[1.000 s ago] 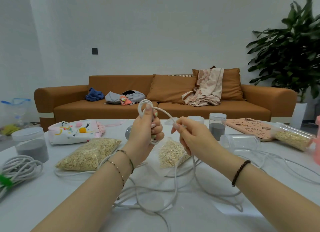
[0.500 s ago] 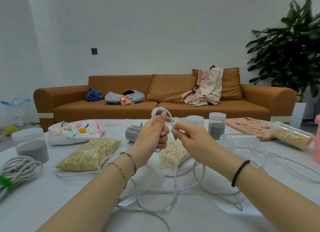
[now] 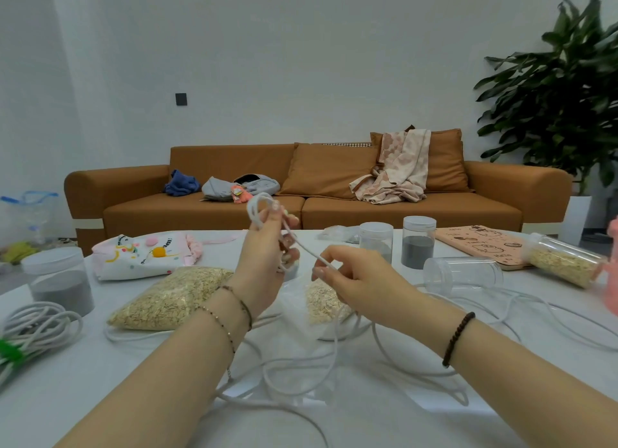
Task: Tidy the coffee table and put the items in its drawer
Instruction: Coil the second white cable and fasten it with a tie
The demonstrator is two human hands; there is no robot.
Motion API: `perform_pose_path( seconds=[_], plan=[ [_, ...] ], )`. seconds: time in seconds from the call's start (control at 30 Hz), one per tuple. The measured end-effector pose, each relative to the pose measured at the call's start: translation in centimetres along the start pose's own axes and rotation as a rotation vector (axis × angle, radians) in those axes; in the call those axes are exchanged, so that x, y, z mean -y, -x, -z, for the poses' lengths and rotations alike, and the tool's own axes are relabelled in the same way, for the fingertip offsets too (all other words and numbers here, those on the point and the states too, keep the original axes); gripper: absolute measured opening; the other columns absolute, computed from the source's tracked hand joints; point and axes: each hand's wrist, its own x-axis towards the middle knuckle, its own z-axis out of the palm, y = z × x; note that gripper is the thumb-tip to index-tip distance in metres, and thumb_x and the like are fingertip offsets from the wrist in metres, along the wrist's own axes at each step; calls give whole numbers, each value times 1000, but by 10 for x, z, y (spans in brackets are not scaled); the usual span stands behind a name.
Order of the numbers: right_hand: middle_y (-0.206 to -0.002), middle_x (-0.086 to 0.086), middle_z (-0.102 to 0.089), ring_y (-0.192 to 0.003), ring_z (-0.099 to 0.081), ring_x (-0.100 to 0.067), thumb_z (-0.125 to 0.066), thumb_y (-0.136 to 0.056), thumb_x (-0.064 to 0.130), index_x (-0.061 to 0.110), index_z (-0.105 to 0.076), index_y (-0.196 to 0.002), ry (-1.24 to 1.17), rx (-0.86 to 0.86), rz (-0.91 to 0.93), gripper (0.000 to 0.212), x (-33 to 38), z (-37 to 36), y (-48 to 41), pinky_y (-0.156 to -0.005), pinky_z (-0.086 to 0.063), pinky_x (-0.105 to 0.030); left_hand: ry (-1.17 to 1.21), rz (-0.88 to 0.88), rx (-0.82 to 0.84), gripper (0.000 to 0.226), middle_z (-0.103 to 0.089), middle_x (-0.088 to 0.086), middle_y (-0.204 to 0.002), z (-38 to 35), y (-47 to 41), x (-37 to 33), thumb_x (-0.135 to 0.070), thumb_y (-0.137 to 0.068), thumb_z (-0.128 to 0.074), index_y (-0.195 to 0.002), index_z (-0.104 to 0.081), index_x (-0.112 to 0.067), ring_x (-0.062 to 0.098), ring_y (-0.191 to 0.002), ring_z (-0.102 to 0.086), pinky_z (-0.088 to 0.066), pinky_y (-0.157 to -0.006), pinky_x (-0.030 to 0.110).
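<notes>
A long white cable (image 3: 302, 369) lies in loose loops across the white coffee table (image 3: 100, 397). My left hand (image 3: 264, 257) is raised above the table and grips a small coil of that cable, whose loops stick out above my fingers. My right hand (image 3: 354, 280) is lower and to the right, pinching the strand that runs taut from the coil down to it. The rest of the cable trails under both forearms and off to the right. No drawer is in view.
Two bags of oats (image 3: 170, 297) (image 3: 324, 302) lie mid-table, beside a printed pouch (image 3: 143, 255). Jars of grey sand (image 3: 58, 283) (image 3: 418, 242), an empty jar on its side (image 3: 463, 273), an oat jar (image 3: 565, 263), a wooden board (image 3: 481, 245) and a bundled cable (image 3: 33, 334) surround them. A brown sofa (image 3: 317, 193) stands behind.
My left hand has turned and lifted the coil higher. My right hand has dropped lower and to the right, drawing the strand out between the two hands.
</notes>
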Motion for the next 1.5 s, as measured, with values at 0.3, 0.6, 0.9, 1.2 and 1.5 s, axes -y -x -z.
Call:
perform_pose_path(
  seconds=[0.3,0.6,0.9,1.2,1.5],
  plan=[
    [-50,1,-60,-51,-60,-15,-63,-97,34,15,-65,-91,-221,-7,-111,21,6,2,-1,-67,-54,-39,378,-15,-107,23,-39,-7,-54,3,-8,-8,-38,-105,-44,-91,-53,-22,7,-53,-44,-53,-63,27],
    [-55,1,-38,-45,-32,-10,-65,-94,42,16,-75,-85,-306,-147,-146,29,8,13,-2,-44,-33,-22,271,-272,-437,30,-47,-10,-56,17,-14,-15,-39,-104,-46,-79,-48,-22,4,-46,-43,-40,-52,21],
    [-51,5,-43,-52,-37,-7,-81,-81,35,16,-77,-75,-242,-310,13,20,8,23,-3,-52,-33,-13,360,125,-27,29,-38,-7,-50,4,-4,-11,-38,-103,-47,-84,-51,-17,7,-52,-48,-48,-67,23],
    [-58,-3,-53,-53,-38,-7,-82,-79,39,21,-71,-75,-60,-350,157,22,3,21,-3,-55,-34,-27,173,325,185,31,-56,-4,-66,-6,13,-12,-39,-102,-48,-81,-57,-19,11,-67,-60,-54,-78,29],
    [-56,11,-41,-57,-42,-11,-76,-85,42,26,-67,-78,347,-393,259,19,4,22,-1,-54,-30,-21,-35,349,166,26,-72,1,-72,-8,19,-7,-37,-100,-54,-88,-62,-15,17,-67,-73,-62,-63,34]
  ],
)
